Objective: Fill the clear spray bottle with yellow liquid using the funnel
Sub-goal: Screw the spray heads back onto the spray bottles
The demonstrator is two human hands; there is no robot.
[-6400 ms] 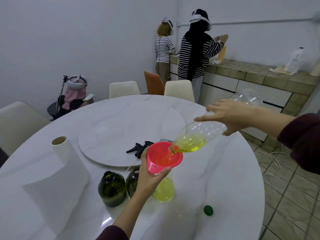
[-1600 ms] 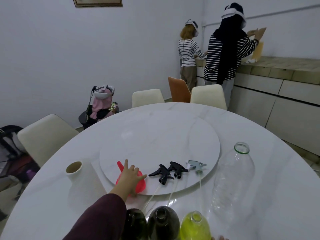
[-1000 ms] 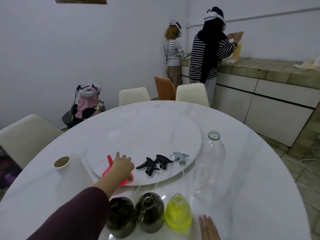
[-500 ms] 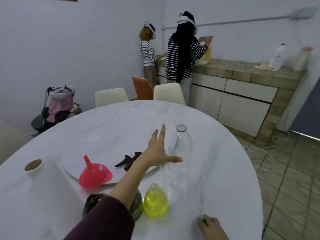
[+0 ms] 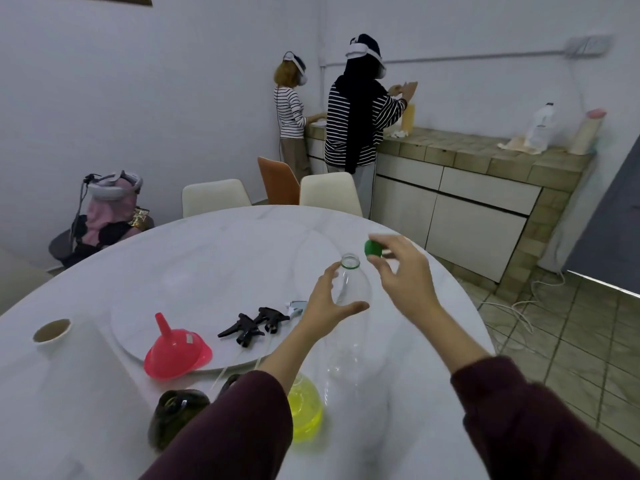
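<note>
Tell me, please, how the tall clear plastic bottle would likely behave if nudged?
The tall clear plastic bottle looks empty, so it is probably light. Tall, narrow and uncapped, it would likely tip easily. The left hand at its side may steady it.

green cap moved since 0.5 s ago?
Yes. The green cap was down on the table near its front edge under the right hand; that hand now pinches it up beside the empty bottle's mouth.

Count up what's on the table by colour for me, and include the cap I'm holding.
Pink: 1, the funnel
Black: 2, spray heads
Grey: 1, spray head, partly hidden
Green: 1, cap in the right hand
Yellow: 1, filled bottle
Dark: 2, bottles
Clear: 1, empty bottle
White: 1, paper roll
Total: 10
</note>
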